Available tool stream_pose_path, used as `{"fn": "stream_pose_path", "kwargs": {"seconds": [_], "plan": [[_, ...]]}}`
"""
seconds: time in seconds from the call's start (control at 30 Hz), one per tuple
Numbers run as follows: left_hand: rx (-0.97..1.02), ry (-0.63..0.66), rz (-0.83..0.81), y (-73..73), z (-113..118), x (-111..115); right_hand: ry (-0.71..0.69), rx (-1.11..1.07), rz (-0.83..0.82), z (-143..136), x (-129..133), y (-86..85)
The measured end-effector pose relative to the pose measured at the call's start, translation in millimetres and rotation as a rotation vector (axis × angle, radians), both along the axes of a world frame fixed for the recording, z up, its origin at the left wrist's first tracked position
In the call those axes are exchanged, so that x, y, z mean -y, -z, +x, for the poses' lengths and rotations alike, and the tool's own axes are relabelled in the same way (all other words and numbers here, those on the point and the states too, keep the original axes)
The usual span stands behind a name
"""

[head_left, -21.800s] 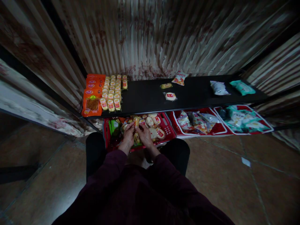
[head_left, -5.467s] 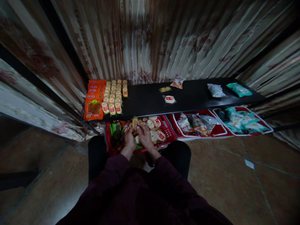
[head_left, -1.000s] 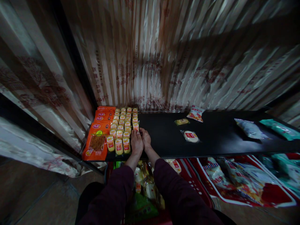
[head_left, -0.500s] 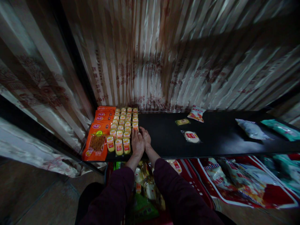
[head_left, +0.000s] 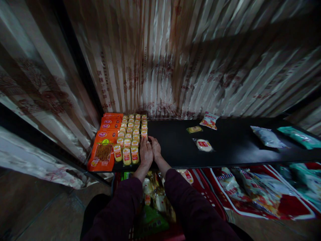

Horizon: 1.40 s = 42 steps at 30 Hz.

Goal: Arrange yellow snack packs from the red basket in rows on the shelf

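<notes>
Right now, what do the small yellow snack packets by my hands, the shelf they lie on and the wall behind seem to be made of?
The small yellow snack packets look like glossy plastic film: their wrappers catch highlights. The shelf seems a smooth, dark, semi-gloss board, perhaps painted or laminated; it faintly mirrors light. The wall looks like corrugated sheet metal with rusty stains, judging by its shiny ribs.

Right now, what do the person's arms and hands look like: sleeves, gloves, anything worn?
Both arms wear long, dark maroon sleeves that end at the wrists. The left hand and right hand are bare: no gloves, and no rings, watch or markings can be made out in the dim light.
</notes>
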<state>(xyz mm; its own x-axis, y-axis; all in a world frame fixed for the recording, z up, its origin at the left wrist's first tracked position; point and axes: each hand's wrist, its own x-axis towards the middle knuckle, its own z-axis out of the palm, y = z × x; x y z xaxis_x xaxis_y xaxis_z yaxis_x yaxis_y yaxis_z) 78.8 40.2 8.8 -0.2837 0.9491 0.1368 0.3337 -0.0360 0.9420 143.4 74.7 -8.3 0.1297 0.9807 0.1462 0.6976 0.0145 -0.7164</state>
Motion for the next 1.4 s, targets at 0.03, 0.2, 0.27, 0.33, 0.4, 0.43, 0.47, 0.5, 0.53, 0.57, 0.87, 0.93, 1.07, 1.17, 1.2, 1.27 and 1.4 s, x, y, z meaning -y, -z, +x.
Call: {"fn": "stream_pose_path", "kwargs": {"seconds": [0.03,0.2,0.27,0.33,0.4,0.43,0.47,0.5,0.53,0.57,0.87,0.93,1.07,1.17,1.2,1.27,1.4], "plan": [[-0.003,-0.002,0.003,0.5,0,1,0.001,-0.009,0.007,0,0,0.3],[0.009,-0.005,0.002,1.7,0,6,0.025,-0.066,0.037,1,3,0.4],[0.011,0.0,0.009,0.0,-1,8,0.032,-0.071,0.06,1,7,-0.4],[0.005,-0.001,0.01,-2.6,-3,10,0.038,-0.069,0.076,1,12,-1.7],[-0.005,-0.005,0.003,-5.5,-4,13,0.041,-0.068,0.07,1,19,-3.6],[-0.012,-0.007,-0.001,-6.7,-4,15,0.038,-0.069,0.062,1,23,-4.8],[-0.018,-0.007,-0.004,-7.7,-5,17,0.034,-0.072,0.054,1,27,-6.0],[-0.027,-0.004,0.0,-8.5,-5,20,0.028,-0.077,0.045,0,32,-7.3],[-0.036,-0.001,0.0,-9.0,-5,24,0.021,-0.085,0.043,0,37,-8.7],[-0.042,0.007,-0.002,-9.1,-5,28,0.013,-0.095,0.043,0,43,-10.0],[0.012,0.049,-0.029,-8.2,0,89,-0.057,-0.148,0.041,5,103,-16.5],[0.021,0.047,-0.038,-6.3,1,105,-0.064,-0.155,0.05,7,119,-13.4],[0.029,0.06,-0.065,6.4,3,141,-0.056,-0.188,0.078,12,154,6.0],[0.001,0.095,-0.123,23.5,4,166,-0.067,-0.225,0.073,16,179,28.6],[-0.008,0.104,-0.146,30.2,4,173,-0.071,-0.227,0.057,17,187,36.2],[-0.002,0.112,-0.2,44.2,5,184,-0.053,-0.197,-0.007,19,200,49.9],[0.052,0.134,-0.345,70.8,8,193,-0.007,-0.086,-0.178,20,217,67.5]]}}
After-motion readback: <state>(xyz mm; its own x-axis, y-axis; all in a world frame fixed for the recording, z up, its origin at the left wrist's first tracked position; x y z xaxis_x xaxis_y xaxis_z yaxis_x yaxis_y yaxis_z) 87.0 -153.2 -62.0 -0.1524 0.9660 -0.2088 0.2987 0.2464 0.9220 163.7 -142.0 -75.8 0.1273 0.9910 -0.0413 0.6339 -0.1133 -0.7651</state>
